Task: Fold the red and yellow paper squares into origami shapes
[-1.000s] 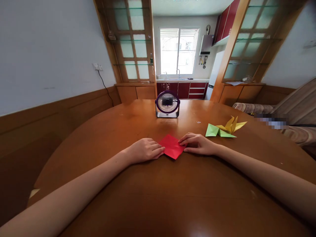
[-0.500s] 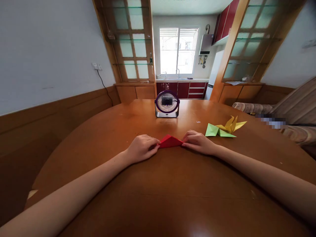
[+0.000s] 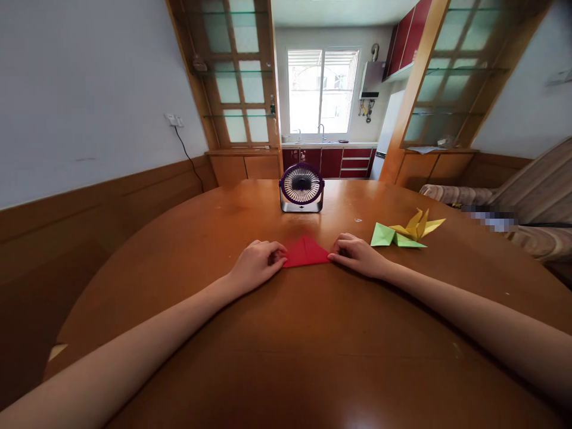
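Observation:
Between my two hands is a red sheet of origami paper, folded into a triangle with its peak pointing away from me and a crease down its middle. My left hand pinches the left corner between thumb and fingers. At the opposite corner, my right hand has its thumb and fingertips closed on the paper. The triangle's long edge faces me, low over the wooden table.
Right of my right hand lie a folded green paper and a yellow paper crane, which touch or overlap. A small purple fan stands at the table's far side. A striped sofa is at the right.
The red paper has tipped so more of its triangular face shows, with the peak higher. Both hands keep to its corners and have barely shifted.

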